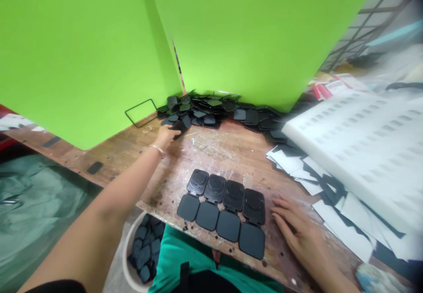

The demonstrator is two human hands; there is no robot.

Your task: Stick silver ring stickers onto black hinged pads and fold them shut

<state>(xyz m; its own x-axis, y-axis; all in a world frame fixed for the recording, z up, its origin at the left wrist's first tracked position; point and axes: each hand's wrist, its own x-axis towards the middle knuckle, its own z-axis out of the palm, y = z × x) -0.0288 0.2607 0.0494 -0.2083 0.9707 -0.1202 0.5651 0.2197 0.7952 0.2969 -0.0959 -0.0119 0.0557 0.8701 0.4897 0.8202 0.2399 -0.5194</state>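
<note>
My left hand (168, 133) reaches to the near left edge of a heap of flat black plastic pieces (211, 103). Its fingers are closed on a dark flat black plastic piece (181, 126), partly hidden by the hand. In front of me lie several opened, hinged black plastic cases (234, 195) in a row, ribbed halves with round recesses away from me and smooth square halves toward me. Beside the right end of that row, my right hand (294, 224) rests on the wooden table (211, 147), fingers stretched out and holding nothing.
Green panels (231, 28) stand behind the heap, with a thin black wire frame (142, 112) against the left one. A large white slotted sheet (360, 139) lies over white and dark cards (297, 169) at right. Below the table edge sits a bucket (128, 249) of black pieces.
</note>
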